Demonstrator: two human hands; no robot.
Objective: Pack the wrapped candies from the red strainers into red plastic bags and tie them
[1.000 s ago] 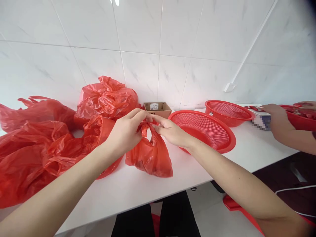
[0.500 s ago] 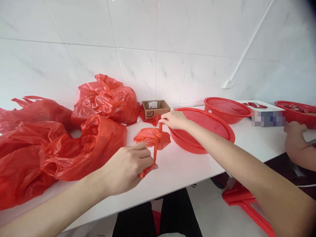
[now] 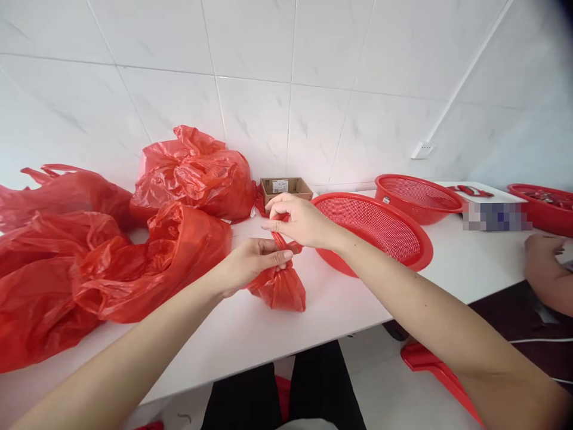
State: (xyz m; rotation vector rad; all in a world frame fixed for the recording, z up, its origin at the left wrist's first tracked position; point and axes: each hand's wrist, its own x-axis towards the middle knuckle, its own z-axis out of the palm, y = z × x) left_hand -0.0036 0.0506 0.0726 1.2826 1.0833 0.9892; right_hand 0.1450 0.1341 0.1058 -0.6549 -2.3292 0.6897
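Note:
A small red plastic bag [image 3: 282, 291] rests on the white table, its body bunched below a gathered neck. My left hand [image 3: 250, 261] pinches that neck, thumb on top. Just above, my right hand [image 3: 302, 222] is closed on the bag's twisted handles, its fingers curled. What lies inside the bag cannot be made out. Left of my hands, an open red plastic bag [image 3: 188, 269] lies on the table, and a large full red bag [image 3: 192, 179] stands behind it by the wall.
Right of my hands is a red colander [image 3: 421, 239], with a second red colander [image 3: 447, 209] behind it. An open cardboard box [image 3: 302, 190] stands at the wall. Further right are a scale [image 3: 501, 197], a red basin [image 3: 537, 224] and another person's arm [image 3: 546, 269].
My hands pulled the small bag's handles apart, front and back, then came together again over its neck. The bag now sits upright, nearer me. The other person's arm drew back from the scale.

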